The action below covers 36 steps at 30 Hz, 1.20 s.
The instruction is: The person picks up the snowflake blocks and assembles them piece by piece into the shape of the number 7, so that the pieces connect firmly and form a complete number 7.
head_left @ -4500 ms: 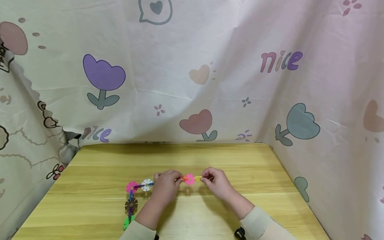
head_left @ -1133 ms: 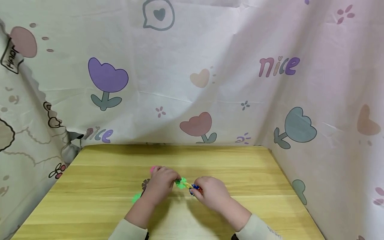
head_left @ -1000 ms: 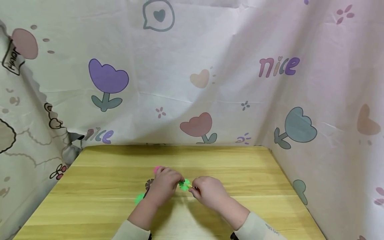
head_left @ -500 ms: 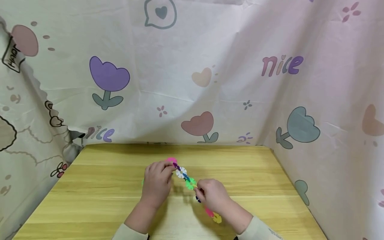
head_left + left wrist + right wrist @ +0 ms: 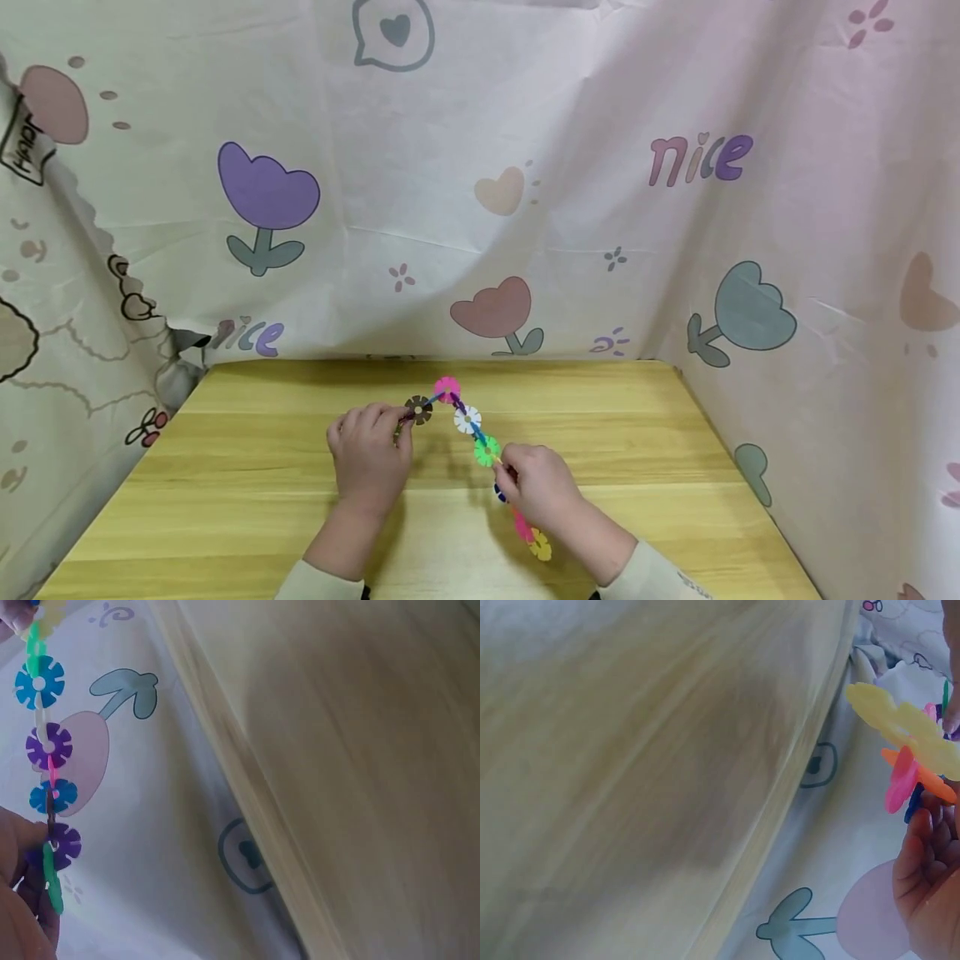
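Note:
A chain of slotted snowflake discs is stretched between the two hands above the table. My left hand (image 5: 369, 457) pinches its left end, beside a brown disc (image 5: 418, 410); in the left wrist view its fingers lie at a purple disc (image 5: 67, 845) and a green disc (image 5: 52, 879). From there the chain rises to a pink disc (image 5: 447, 389), then slopes down through a white disc (image 5: 467, 419) and a green disc (image 5: 487, 451). My right hand (image 5: 543, 483) grips the chain past this green disc. Below its fingers hang a pink disc (image 5: 522, 527) and a yellow disc (image 5: 541, 545).
The wooden table (image 5: 262, 517) lies under both hands. A printed cloth (image 5: 405, 208) hangs behind it and along its left and right sides.
My left hand has shifted from the purple disc beside the pink one to the chain's left end, leaving the pink and brown discs in view. The right hand keeps its grip, nearly in place.

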### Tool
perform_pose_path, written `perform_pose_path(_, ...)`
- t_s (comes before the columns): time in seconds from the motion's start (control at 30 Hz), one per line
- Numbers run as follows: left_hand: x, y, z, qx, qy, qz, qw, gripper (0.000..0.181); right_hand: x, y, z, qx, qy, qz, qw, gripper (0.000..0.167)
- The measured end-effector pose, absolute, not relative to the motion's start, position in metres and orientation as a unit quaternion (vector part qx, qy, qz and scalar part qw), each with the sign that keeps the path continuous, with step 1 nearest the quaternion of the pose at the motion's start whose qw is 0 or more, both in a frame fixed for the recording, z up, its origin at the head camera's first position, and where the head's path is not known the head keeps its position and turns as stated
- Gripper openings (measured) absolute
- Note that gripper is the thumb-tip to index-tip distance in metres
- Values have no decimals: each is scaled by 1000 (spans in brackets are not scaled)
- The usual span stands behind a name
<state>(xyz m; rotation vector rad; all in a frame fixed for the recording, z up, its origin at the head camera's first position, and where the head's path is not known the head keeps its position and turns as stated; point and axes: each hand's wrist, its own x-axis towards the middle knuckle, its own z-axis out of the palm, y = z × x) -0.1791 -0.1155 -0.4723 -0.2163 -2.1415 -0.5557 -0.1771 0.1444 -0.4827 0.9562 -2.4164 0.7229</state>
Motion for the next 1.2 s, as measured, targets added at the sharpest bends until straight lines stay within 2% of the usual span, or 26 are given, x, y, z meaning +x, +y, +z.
perform_pose_path(0.13, -179, -118, -468, -77, -872, -227, 427, 10, -173, 143, -479, 324, -888, 260, 196, 35)
perform_pose_path(0.3, -178, -119, -460, -72, -885, -245, 388, 8, -166, 139, -471, 305, -906, 262, 130, 32)
perform_pose_path(0.6, -181, -111, -450, -71, -917, -262, 292, 8, -147, 135, -461, 278, -926, 253, 16, 47)
perform_pose_path(0.8, -182, -100, -451, -77, -933, -253, 246, 6, -131, 137, -467, 266, -933, 243, 4, 49)
perform_pose_path(1.0, -183, -89, -456, -90, -939, -244, 227, 5, -120, 139, -471, 251, -934, 253, -2, 53)
perform_pose_path(1.2, -182, -82, -467, -94, -950, -227, 194, 6, -111, 143, -474, 238, -935, 261, -31, 53)
